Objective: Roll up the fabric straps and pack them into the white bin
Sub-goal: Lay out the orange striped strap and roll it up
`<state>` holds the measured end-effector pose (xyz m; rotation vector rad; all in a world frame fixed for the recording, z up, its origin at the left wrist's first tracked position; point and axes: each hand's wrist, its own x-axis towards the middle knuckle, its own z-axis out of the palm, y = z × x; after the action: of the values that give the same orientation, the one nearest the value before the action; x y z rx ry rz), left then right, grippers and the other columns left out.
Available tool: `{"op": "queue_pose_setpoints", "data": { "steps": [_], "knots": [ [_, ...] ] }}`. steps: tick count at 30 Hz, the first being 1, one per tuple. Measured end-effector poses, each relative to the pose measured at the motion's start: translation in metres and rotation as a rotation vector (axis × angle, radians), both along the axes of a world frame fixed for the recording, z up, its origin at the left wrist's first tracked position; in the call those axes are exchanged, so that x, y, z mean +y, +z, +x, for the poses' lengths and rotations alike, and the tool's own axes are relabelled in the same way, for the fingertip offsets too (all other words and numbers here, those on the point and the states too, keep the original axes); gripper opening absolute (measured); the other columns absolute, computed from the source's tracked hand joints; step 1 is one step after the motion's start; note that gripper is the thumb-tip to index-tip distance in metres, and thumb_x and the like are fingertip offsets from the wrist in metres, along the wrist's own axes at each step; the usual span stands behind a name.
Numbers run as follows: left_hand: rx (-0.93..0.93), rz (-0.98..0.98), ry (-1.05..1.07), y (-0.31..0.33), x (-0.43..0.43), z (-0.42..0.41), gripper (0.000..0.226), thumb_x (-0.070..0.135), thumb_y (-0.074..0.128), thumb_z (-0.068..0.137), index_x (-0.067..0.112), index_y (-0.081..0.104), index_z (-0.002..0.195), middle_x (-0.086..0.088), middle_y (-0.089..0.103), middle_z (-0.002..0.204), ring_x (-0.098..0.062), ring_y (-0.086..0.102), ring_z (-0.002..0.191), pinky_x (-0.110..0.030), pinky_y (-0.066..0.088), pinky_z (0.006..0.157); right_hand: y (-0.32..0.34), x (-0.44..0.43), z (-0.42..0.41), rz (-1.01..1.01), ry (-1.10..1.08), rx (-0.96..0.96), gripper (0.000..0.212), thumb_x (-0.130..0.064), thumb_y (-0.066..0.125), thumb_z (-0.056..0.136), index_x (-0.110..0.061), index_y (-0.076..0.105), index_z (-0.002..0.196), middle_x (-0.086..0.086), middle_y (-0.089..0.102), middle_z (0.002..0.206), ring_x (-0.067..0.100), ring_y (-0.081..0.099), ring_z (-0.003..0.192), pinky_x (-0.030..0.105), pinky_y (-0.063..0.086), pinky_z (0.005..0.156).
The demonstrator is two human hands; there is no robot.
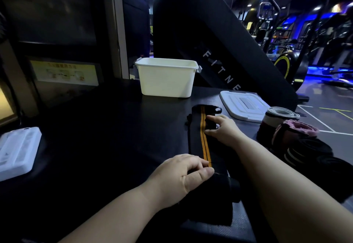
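A long black strap with two orange stripes (204,143) lies stretched out on the dark table (114,128), running away from me. My left hand (183,175) pinches its near end between thumb and fingers. My right hand (221,128) rests on the far part of the strap, fingers spread over the stripes. The white bin (166,78) stands open behind the strap, near the table's far edge. Its inside is hidden from here.
The bin's white lid (244,107) lies right of the bin. Several rolled straps (298,137), grey, pink and black, are piled at the right edge of the table. Another white lid (17,151) lies at the left edge. Gym machines stand behind.
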<state>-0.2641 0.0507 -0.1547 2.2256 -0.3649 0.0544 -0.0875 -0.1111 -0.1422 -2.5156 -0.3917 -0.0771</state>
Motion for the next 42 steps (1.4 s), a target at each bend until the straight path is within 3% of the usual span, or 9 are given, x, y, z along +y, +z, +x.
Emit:
{"op": "queue_pose_setpoints", "data": {
  "steps": [9, 12, 16, 18, 21, 24, 32, 38, 42],
  "knots": [
    [-0.008, 0.015, -0.004, 0.002, -0.001, 0.0, 0.052, 0.078, 0.035, 0.071, 0.034, 0.06, 0.08, 0.035, 0.057, 0.117, 0.019, 0.041, 0.115, -0.015, 0.031, 0.096, -0.004, 0.006, 0.001, -0.039, -0.094, -0.021, 0.054, -0.032, 0.067, 0.088, -0.027, 0.051, 0.14, 0.007, 0.035, 0.145, 0.023, 0.028, 0.138, 0.026, 0.023, 0.111],
    [-0.009, 0.02, -0.004, 0.002, -0.001, 0.0, 0.053, 0.078, 0.035, 0.072, 0.032, 0.06, 0.081, 0.037, 0.056, 0.117, 0.02, 0.04, 0.115, -0.015, 0.03, 0.097, -0.007, 0.003, -0.004, 0.072, -0.078, -0.137, 0.046, -0.024, 0.073, 0.082, -0.029, 0.062, 0.127, 0.002, 0.039, 0.139, 0.02, 0.031, 0.132, 0.02, 0.025, 0.103],
    [-0.012, 0.018, -0.005, 0.0, 0.001, 0.001, 0.053, 0.078, 0.035, 0.071, 0.032, 0.061, 0.082, 0.036, 0.057, 0.118, 0.019, 0.04, 0.116, -0.012, 0.029, 0.096, -0.002, 0.0, -0.015, 0.1, 0.09, -0.399, 0.028, -0.012, 0.072, 0.083, -0.02, 0.074, 0.11, -0.001, 0.059, 0.128, 0.018, 0.044, 0.128, 0.01, 0.023, 0.097],
    [-0.021, 0.019, -0.004, 0.0, 0.001, 0.001, 0.052, 0.078, 0.035, 0.07, 0.034, 0.06, 0.081, 0.033, 0.058, 0.118, 0.019, 0.04, 0.115, -0.008, 0.028, 0.094, 0.0, 0.002, -0.022, 0.021, 0.228, -0.297, 0.03, -0.019, 0.063, 0.093, -0.02, 0.067, 0.123, -0.001, 0.056, 0.138, 0.015, 0.037, 0.139, 0.013, 0.022, 0.105],
    [-0.028, 0.012, 0.0, 0.001, 0.0, 0.001, 0.052, 0.078, 0.035, 0.069, 0.033, 0.06, 0.08, 0.032, 0.059, 0.117, 0.02, 0.041, 0.113, -0.001, 0.026, 0.089, -0.008, 0.006, -0.023, -0.301, 0.292, -0.013, 0.051, -0.038, 0.041, 0.102, -0.024, 0.032, 0.151, -0.003, 0.017, 0.162, 0.015, 0.003, 0.15, 0.031, 0.005, 0.119],
    [-0.03, 0.007, -0.003, 0.0, 0.0, 0.001, 0.055, 0.078, 0.035, 0.069, 0.031, 0.06, 0.082, 0.033, 0.059, 0.116, 0.021, 0.041, 0.113, -0.001, 0.026, 0.088, -0.012, 0.009, -0.021, -0.458, 0.27, 0.045, 0.058, -0.044, 0.03, 0.104, -0.025, 0.011, 0.155, -0.004, 0.0, 0.164, 0.016, -0.007, 0.15, 0.038, -0.003, 0.12],
    [-0.03, 0.032, -0.004, -0.004, 0.001, 0.003, 0.038, 0.068, 0.044, 0.078, 0.034, 0.061, 0.079, 0.03, 0.06, 0.119, 0.019, 0.042, 0.114, -0.002, 0.027, 0.089, -0.009, 0.008, -0.013, -0.476, 0.305, 0.037, 0.056, -0.045, 0.029, 0.104, -0.029, 0.012, 0.155, -0.008, 0.003, 0.163, 0.011, -0.003, 0.15, 0.039, 0.0, 0.122],
    [-0.039, 0.031, -0.021, -0.006, 0.002, 0.005, 0.041, 0.067, 0.048, 0.083, 0.028, 0.062, 0.083, 0.029, 0.06, 0.117, 0.021, 0.04, 0.113, 0.007, 0.023, 0.083, -0.012, 0.008, -0.013, -0.471, 0.289, 0.013, 0.056, -0.046, 0.03, 0.103, -0.03, 0.014, 0.155, -0.009, 0.006, 0.163, 0.01, 0.001, 0.15, 0.038, 0.002, 0.122],
    [-0.026, 0.008, -0.008, -0.007, 0.002, 0.01, 0.049, 0.072, 0.042, 0.078, 0.029, 0.064, 0.086, 0.033, 0.06, 0.113, 0.016, 0.045, 0.113, -0.008, 0.031, 0.094, -0.013, 0.009, -0.017, -0.345, 0.233, -0.075, 0.055, -0.049, 0.04, 0.1, -0.03, 0.032, 0.151, -0.009, 0.022, 0.16, 0.011, 0.017, 0.148, 0.032, 0.014, 0.119]
  ]
}}
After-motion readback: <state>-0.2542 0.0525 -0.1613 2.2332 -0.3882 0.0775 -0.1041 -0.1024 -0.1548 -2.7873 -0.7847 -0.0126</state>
